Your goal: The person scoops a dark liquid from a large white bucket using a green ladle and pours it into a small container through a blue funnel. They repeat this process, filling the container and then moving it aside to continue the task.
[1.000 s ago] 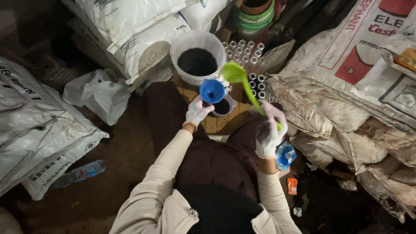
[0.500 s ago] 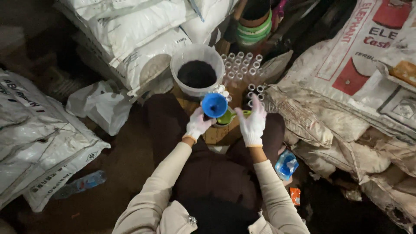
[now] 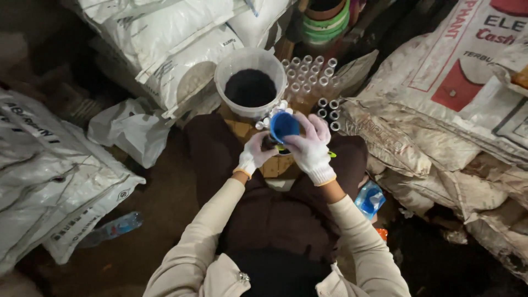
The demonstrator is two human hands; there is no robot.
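Observation:
Both my hands wear white gloves and meet over my lap. My left hand (image 3: 254,155) grips a small dark container (image 3: 269,143) under a blue funnel (image 3: 284,126). My right hand (image 3: 311,147) wraps around the funnel's right side. A sliver of a green scoop (image 3: 331,155) shows beneath my right hand, lying on a cardboard box (image 3: 275,166). Just beyond the funnel stands a white bucket (image 3: 224,70) holding dark powder.
Several small white-capped bottles (image 3: 311,70) stand in rows right of the bucket. White filled sacks (image 3: 165,38) pile up at the back and left, dirty sacks (image 3: 440,99) at the right. A plastic bottle (image 3: 113,228) lies on the floor, with a blue packet (image 3: 369,199) by my right elbow.
My right hand lowered the green scoop from beside the funnel, let it go on the box and took hold of the blue funnel. My left hand stayed under the funnel.

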